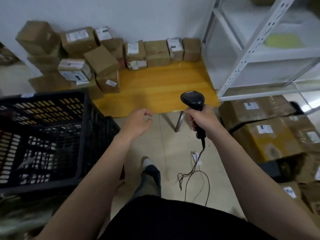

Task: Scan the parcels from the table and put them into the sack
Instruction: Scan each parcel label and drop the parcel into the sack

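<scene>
Parcels (156,52) sit on the table (164,87), in a row against the back wall and a messy pile at its left end. All are small brown cardboard boxes, taped, most with white labels (133,47). Some lie tilted on others.

Judging by size they are light and stiff. The card is matte and not slippery, though the tape strips look slicker. One hand should take a box across the top, fingers on opposite side faces. Grab from the top of the pile, since lower boxes prop up the tilted ones. The label must face the scanner.

Left hand (138,122) is empty with fingers loosely curled, hovering at the near table edge, well short of any parcel. Right hand (203,121) is wrapped tight round the handle of the scanner (192,99). It is black, hard plastic, with a rounded head pointing over the table. A thin cable (195,167) hangs in loops to the floor.

The table top is glossy yellow wood and bare in the middle. A black plastic lattice crate (52,95) stands just left of the table. A white metal shelf (251,54) is at right, with bigger taped boxes (263,139) stacked on the floor below it.

The sack is not clearly visible; a blurred pale mass at lower left may be it, cannot tell.
</scene>
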